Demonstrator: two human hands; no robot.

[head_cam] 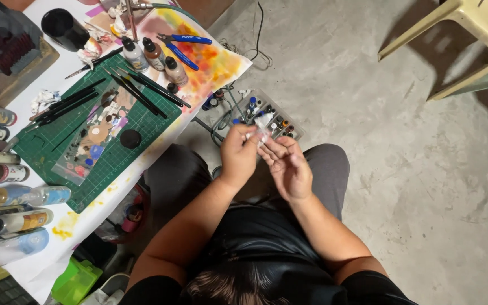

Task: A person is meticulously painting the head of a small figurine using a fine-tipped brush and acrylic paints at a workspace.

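You're working a small white bottle [263, 121] between both hands over your lap, left hand [238, 155] pinching it, right hand [289, 166] fingering its near end; steady it before twisting.

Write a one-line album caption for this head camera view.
Seated beside a paint-stained table, a person's left hand and right hand hold a small white bottle.

Illumination: even, moderately bright overhead light. Soft shadows fall under the plastic chair [470, 34] onto the concrete floor [402, 186]. Focus sharp centrally; wide-angle distortion bends edges. No glare visible.
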